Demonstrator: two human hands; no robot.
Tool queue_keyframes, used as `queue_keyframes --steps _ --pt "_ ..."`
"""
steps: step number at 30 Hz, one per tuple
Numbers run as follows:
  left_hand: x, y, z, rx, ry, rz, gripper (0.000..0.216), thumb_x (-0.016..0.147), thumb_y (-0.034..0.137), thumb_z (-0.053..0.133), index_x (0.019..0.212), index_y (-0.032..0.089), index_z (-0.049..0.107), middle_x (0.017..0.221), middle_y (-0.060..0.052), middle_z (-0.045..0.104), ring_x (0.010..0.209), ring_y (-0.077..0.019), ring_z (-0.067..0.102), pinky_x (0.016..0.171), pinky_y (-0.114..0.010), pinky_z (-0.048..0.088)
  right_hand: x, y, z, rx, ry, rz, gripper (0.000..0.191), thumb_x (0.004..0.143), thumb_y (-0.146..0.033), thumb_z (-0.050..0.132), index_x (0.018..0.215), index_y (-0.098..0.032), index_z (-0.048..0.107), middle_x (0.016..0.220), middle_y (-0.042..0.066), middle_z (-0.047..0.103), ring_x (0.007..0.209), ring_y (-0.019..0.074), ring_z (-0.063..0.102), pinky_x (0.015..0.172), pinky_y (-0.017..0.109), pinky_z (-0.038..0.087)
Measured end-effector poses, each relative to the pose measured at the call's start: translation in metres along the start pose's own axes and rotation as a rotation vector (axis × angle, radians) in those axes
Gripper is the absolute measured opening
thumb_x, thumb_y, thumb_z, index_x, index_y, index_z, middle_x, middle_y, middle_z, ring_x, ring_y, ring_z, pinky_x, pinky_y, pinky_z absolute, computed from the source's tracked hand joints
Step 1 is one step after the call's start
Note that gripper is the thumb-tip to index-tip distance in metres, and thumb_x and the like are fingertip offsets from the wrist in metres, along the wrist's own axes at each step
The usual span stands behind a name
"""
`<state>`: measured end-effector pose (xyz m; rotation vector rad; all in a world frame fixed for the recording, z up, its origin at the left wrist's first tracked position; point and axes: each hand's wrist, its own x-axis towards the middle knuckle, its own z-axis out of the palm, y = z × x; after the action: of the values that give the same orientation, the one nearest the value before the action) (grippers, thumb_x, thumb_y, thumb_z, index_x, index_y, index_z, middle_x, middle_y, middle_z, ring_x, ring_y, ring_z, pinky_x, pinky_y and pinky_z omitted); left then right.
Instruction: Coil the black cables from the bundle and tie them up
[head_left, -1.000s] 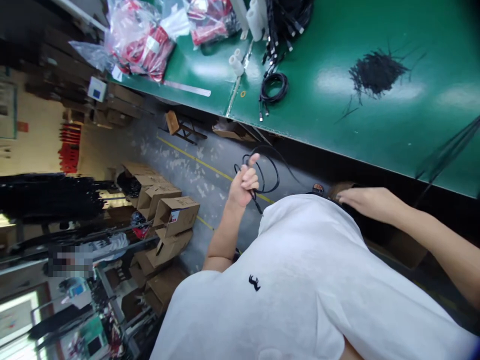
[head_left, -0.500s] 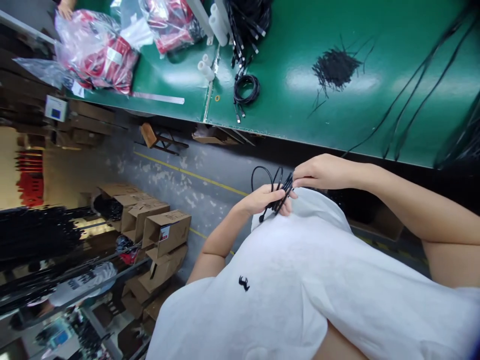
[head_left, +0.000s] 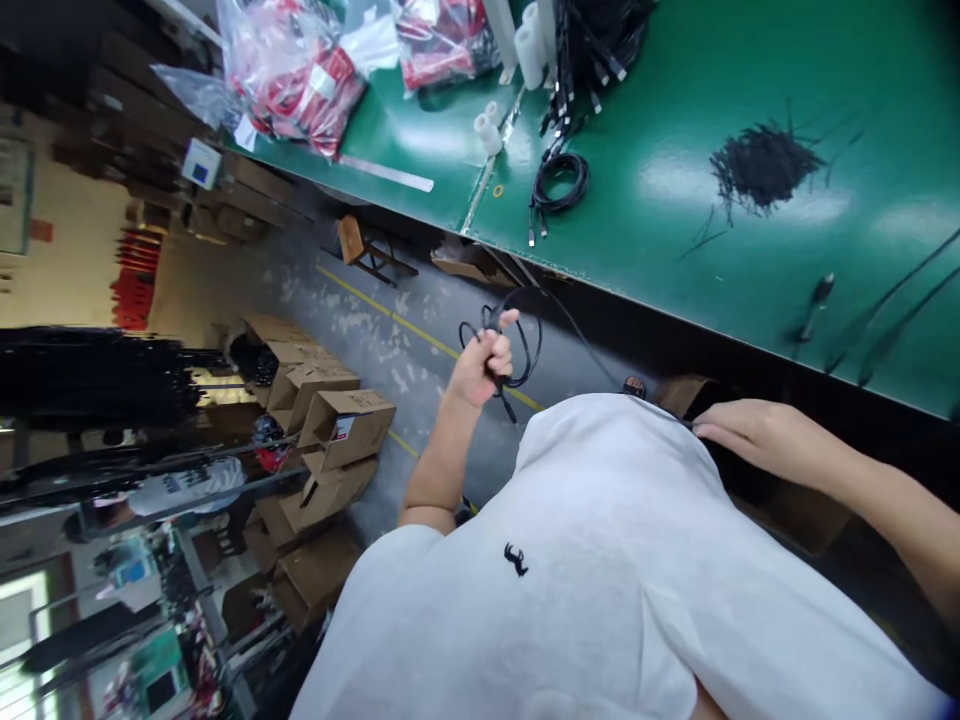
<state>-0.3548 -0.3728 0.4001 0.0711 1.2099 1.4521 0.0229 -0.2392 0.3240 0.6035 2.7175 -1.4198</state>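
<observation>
My left hand [head_left: 484, 365] is closed around a loosely looped black cable [head_left: 493, 318], held out over the aisle in front of the bench. Loops stick out on both sides of the fist, and one short end hangs below it. A single strand of the cable runs from these loops, under the bench edge, across to my right hand [head_left: 757, 435]. There the thumb and fingers pinch it beside my white shirt. On the green bench [head_left: 637, 250] lie a finished-looking coil of black cable [head_left: 583, 180] and a pile of short black ties [head_left: 765, 165].
A bunch of black cables [head_left: 600, 40] with metal plugs lies at the back of the bench. Bags of red items [head_left: 300, 85], a ruler [head_left: 386, 172] and white rolls [head_left: 487, 133] are further left. Cardboard boxes [head_left: 341, 430] and a stool [head_left: 350, 240] stand on the floor.
My hands, together on the coiled cable before, have moved apart. The left has gone outward with the loops, the right sideways with the strand. The whole view has shifted too.
</observation>
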Motion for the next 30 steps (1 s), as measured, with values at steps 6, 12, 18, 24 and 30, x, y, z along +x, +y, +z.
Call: queue_keyframes --steps 6,12,18,24,30 --pt "0.014 -0.054 0.027 0.287 -0.281 -0.217 0.039 0.076 0.043 0.081 0.094 0.014 0.063 0.091 -0.011 0.077 0.085 -0.0205 0.075 0.076 -0.028 0.058 0.065 -0.098 -0.044 0.141 0.042 -0.216 0.037 0.099 -0.047 0.041 0.091 -0.025 0.069 0.081 0.003 0.071 0.070 0.0168 0.064 0.066 0.028 0.045" --pt "-0.006 -0.060 0.044 0.233 -0.613 -0.376 0.036 0.078 0.046 0.077 0.084 0.013 0.064 0.045 0.004 0.053 0.037 -0.0085 0.048 0.046 -0.022 0.048 0.104 -0.053 -0.057 0.200 0.154 -0.002 0.046 0.091 -0.060 0.047 0.081 -0.020 0.067 0.079 0.002 0.069 0.074 0.0150 0.060 0.073 0.026 0.042" --pt "-0.017 -0.016 0.027 0.025 -0.097 -0.156 0.046 0.102 0.045 0.039 0.070 0.019 0.060 0.039 0.012 0.005 0.030 -0.0034 -0.003 0.029 -0.017 0.005 0.052 0.045 -0.058 0.089 0.275 0.311 0.040 0.088 -0.057 0.050 0.080 -0.019 0.062 0.086 0.010 0.067 0.084 0.0193 0.057 0.081 0.031 0.039" --pt "-0.020 0.007 0.022 -0.140 0.080 0.064 0.042 0.106 0.040 0.031 0.102 0.021 0.068 0.045 0.009 0.025 0.032 -0.0042 0.014 0.032 -0.016 0.013 0.010 0.098 -0.046 -0.154 0.252 0.478 0.027 0.091 -0.050 0.049 0.087 -0.026 0.060 0.100 0.017 0.068 0.091 0.0272 0.059 0.081 0.038 0.040" --pt "0.003 -0.003 0.022 -0.028 0.008 -0.039 0.028 0.102 0.032 0.045 0.112 0.018 0.068 0.050 0.009 0.041 0.033 -0.0007 0.026 0.037 -0.012 0.023 0.016 0.031 -0.019 -0.537 0.031 0.335 0.027 0.097 -0.035 0.037 0.096 -0.023 0.061 0.097 0.017 0.065 0.066 0.0257 0.057 0.052 0.034 0.027"
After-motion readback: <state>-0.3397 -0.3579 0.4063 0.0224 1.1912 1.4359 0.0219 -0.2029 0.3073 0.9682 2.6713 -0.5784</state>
